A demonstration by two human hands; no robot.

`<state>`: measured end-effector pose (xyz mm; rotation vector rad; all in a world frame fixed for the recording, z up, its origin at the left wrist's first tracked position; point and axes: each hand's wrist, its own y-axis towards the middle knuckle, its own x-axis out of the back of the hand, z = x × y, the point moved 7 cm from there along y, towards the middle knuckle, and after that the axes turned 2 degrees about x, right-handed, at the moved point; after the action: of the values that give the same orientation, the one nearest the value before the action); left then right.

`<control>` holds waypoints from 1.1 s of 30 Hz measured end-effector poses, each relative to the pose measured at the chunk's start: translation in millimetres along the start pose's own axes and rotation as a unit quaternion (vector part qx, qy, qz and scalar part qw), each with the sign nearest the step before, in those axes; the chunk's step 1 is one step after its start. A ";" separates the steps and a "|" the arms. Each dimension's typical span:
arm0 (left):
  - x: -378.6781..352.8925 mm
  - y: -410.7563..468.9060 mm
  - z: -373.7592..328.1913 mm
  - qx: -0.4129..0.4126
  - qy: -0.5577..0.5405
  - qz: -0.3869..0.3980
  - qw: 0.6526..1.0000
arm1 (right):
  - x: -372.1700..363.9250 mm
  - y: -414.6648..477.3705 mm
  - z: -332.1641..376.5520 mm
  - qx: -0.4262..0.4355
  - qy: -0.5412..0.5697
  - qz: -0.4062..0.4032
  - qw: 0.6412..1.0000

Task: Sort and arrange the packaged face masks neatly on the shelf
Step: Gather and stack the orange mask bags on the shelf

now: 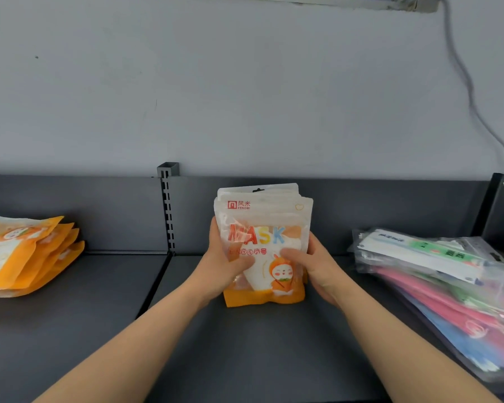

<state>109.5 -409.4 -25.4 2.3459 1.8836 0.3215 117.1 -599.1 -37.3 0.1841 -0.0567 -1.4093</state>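
Both hands grip an upright bundle of orange mask packs mid-shelf: left hand on its left edge, right hand on its right. Fanned orange packs lie far left, flat coloured packs far right, with open shelf between.

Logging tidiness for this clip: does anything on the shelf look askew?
Yes. The orange packs at left lie fanned out, and the clear packs at right are skewed. The middle stack stands upright.
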 end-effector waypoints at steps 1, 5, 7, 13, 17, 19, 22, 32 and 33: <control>-2.0 -1.6 -2.3 -0.002 0.005 -0.004 1.000 | -1.2 0.6 -1.2 -0.003 -0.001 -0.020 1.000; 5.4 -7.9 -11.5 0.000 0.021 -0.036 0.999 | -11.2 2.0 0.7 0.008 0.017 -0.055 0.998; 15.0 -12.9 -17.5 0.003 0.030 -0.056 0.998 | -19.9 3.1 3.9 0.012 0.028 -0.059 0.998; 68.1 -46.1 -32.3 0.013 0.071 -0.110 0.991 | -84.6 5.6 10.2 0.000 0.067 0.024 0.997; 118.0 -80.4 -45.4 0.024 0.090 -0.132 0.987 | -144.2 0.3 14.2 -0.009 0.079 0.060 0.995; 148.3 -98.5 -52.3 0.035 0.099 -0.147 0.984 | -177.9 -4.3 16.3 -0.013 0.084 0.072 0.994; 198.9 -125.5 -60.9 0.046 0.121 -0.165 0.978 | -235.0 -9.8 17.8 -0.019 0.089 0.092 0.992; 385.5 -183.6 -20.7 0.091 0.110 -0.117 0.983 | -429.1 -10.7 -19.6 -0.008 -0.012 0.016 1.000; 398.8 -185.0 -14.4 0.095 0.114 -0.110 0.983 | -439.6 -10.2 -23.6 -0.004 -0.051 -0.013 0.999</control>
<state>12.2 19.5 -15.6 2.2657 2.3521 0.4189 39.4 -165.7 -31.5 0.1062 -0.1339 -1.4448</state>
